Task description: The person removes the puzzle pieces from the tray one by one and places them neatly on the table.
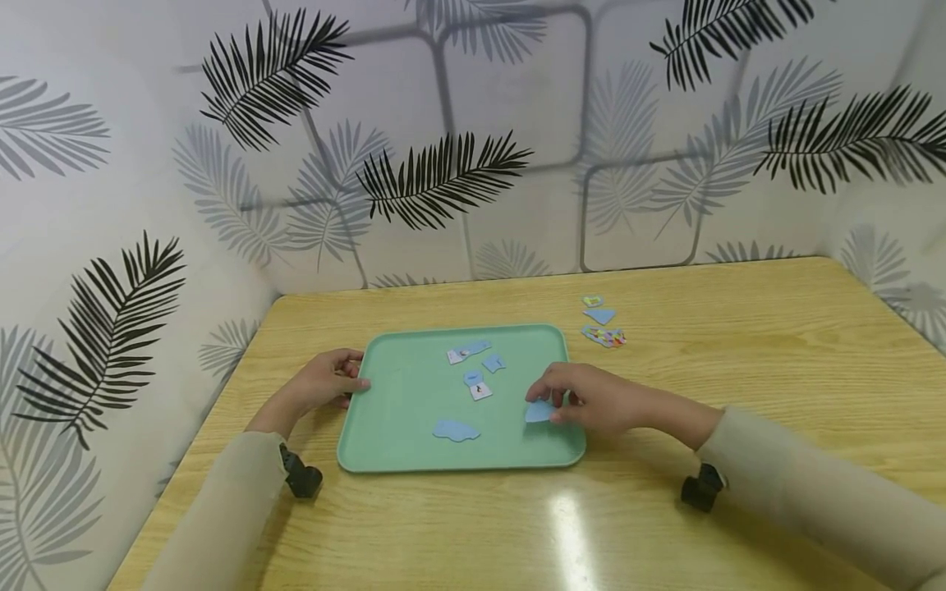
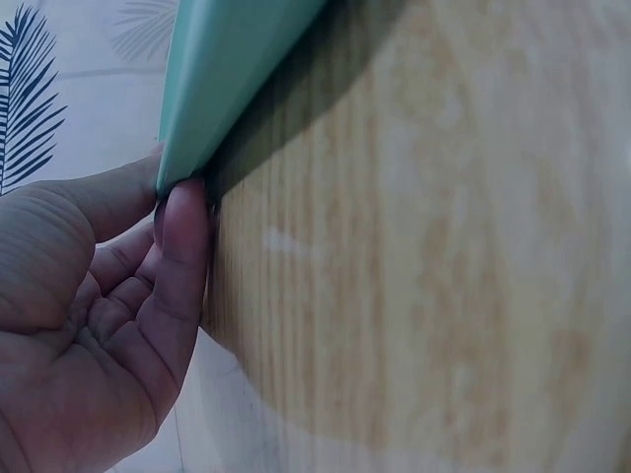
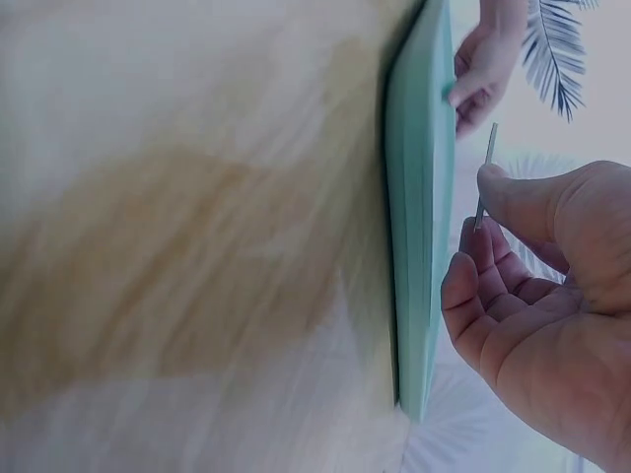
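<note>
My left hand pinches the left rim of a mint green tray, thumb on top and fingers below, as the left wrist view shows. Over the tray's right side, my right hand pinches a thin light blue puzzle piece between thumb and fingers. Edge-on in the right wrist view, that piece stands clear of the tray wall. Nearer the tray's front lies a loose wavy blue piece. Toward its middle and back are a small blue piece, a blue-and-white pair and a joined strip.
Behind the tray's right corner, on the wooden table, lie a multicoloured piece, a blue triangular piece and a small green-and-yellow one. A leaf-patterned wall rises along the table's back edge.
</note>
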Demonstrator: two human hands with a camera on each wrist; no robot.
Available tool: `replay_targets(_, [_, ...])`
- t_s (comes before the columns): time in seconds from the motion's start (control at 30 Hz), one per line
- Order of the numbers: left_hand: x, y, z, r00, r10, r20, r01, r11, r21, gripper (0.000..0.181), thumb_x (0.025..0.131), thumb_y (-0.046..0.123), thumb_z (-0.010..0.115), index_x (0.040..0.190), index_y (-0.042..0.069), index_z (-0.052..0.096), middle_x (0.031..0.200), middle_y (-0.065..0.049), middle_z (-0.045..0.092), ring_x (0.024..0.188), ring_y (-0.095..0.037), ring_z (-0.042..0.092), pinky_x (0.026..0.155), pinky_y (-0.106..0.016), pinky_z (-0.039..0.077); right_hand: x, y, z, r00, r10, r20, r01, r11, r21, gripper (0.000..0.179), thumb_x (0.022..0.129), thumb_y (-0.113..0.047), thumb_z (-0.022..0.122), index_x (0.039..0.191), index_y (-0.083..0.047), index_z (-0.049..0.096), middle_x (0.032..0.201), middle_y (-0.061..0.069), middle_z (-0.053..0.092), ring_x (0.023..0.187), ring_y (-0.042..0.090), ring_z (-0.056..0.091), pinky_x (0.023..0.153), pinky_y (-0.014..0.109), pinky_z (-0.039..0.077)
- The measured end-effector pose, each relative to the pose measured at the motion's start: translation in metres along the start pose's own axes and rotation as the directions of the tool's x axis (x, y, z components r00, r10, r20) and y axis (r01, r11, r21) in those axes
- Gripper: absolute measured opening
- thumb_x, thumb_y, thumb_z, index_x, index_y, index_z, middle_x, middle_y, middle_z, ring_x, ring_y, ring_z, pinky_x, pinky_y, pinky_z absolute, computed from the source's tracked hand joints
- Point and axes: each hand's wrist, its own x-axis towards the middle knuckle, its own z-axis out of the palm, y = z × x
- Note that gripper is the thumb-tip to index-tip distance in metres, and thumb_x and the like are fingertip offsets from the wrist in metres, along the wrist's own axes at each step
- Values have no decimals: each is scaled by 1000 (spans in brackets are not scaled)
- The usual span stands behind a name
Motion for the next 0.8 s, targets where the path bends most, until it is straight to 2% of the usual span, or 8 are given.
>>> replay_targets(0.2, [2,-2,0,1000,-7,3,7,1000,7,58,93,8,67,142,-5,40,102,-12,46,85,-21,51,67,-31,53,-10,12,-12,998,18,-61,-18,1000,0,28,92,-1,65,120,-3,63,113,4,59,92,18,55,76,31,50])
replay_targets(0.5, [2,-2,1,1000,-8,-3,8,1000,9,57,93,8,67,141,-5,41,101,-12,46,85,-22,50,66,-31,53,-24,30,-28,984,123,-132,-118,992,41,30,92,-2,66,122,-3,62,116,6,60,96,22,57,79,36,50])
replay_targets(0.8, [1,0,1,1000,-2,-5,2,1000,16,58,93,8,67,142,-6,40,101,-12,47,84,-21,50,66,-32,53,-36,54,-40,966,203,-160,-203,979,12,30,91,-2,67,121,-2,62,107,7,61,97,24,60,81,39,49])
